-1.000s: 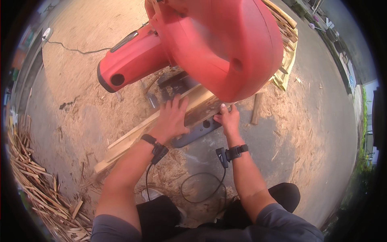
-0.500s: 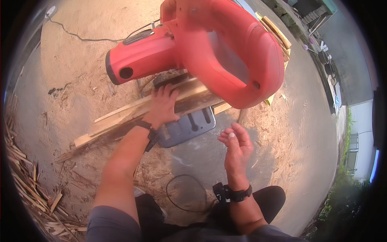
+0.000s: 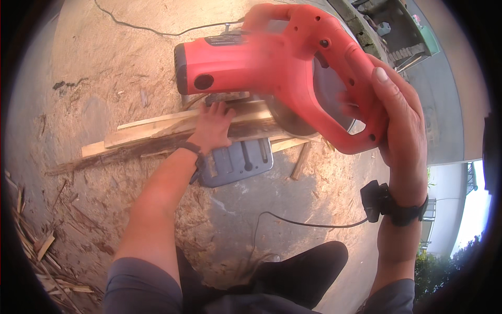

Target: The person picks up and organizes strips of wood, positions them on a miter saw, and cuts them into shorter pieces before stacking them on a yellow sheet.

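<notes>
Wooden planks, long rough weathered strips, lie stacked across the saw's grey metal base on the sawdust-covered ground, running from far left toward centre. Loose pile of thin wood offcuts at near left edge.

Left hand: flat, fingers spread, palm down on the planks right over the base, pressing them. Dark band on that wrist. Hand sits just left of the round grey saw blade, close but apart from it.

Red plastic mitre saw body, motor housing plus loop handle, hangs above planks and base, centre to right. Slightly motion-blurred. Blade partly tucked under the red guard; lower edge reads as touching or just above the planks, can't tell which.

Short wood stick on the ground just right of the base.

Right hand: wrapped around the red handle at the right end of the saw, thumb up on the far side, fingers curled under. Black wrist strap with small black box on that wrist; thin black cable runs from it leftward across the ground.

Another dark cord snakes along the far ground, behind the saw.
</notes>
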Action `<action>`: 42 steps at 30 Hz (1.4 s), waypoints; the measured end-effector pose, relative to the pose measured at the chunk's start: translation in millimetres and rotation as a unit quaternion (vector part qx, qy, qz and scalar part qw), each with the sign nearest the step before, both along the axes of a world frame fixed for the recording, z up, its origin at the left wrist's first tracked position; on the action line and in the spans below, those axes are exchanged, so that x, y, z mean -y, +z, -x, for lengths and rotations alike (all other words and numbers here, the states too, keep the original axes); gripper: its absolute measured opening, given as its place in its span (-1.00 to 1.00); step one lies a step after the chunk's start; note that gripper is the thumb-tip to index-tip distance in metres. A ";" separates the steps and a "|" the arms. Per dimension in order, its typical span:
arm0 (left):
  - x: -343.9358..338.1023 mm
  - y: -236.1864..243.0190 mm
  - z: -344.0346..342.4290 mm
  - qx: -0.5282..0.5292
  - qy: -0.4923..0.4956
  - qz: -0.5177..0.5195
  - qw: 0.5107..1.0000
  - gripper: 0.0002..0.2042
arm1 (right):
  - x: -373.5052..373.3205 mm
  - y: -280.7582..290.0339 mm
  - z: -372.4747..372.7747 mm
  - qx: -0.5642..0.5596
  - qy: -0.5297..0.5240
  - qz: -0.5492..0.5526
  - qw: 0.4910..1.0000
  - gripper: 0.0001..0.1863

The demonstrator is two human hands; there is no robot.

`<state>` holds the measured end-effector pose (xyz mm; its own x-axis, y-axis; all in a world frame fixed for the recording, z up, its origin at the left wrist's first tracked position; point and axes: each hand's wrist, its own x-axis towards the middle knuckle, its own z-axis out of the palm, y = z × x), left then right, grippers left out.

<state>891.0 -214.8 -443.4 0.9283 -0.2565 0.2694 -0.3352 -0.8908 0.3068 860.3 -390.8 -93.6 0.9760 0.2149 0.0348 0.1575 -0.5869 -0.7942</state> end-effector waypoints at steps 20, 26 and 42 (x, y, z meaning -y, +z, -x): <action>-2.8 -10.5 -2.1 0.023 -0.022 0.003 1.000 -0.29 | -16.7 -11.1 -76.5 -0.332 0.006 -0.162 0.929 -0.67; -1.4 -16.6 -4.9 0.041 -0.027 0.004 0.999 -0.30 | -15.6 -10.7 -69.6 -0.270 0.074 -0.086 0.956 -0.60; 4.2 -34.1 -12.9 0.018 -0.026 -0.002 0.999 -0.26 | -0.3 -51.7 -32.2 -0.176 0.095 -0.034 0.979 -0.46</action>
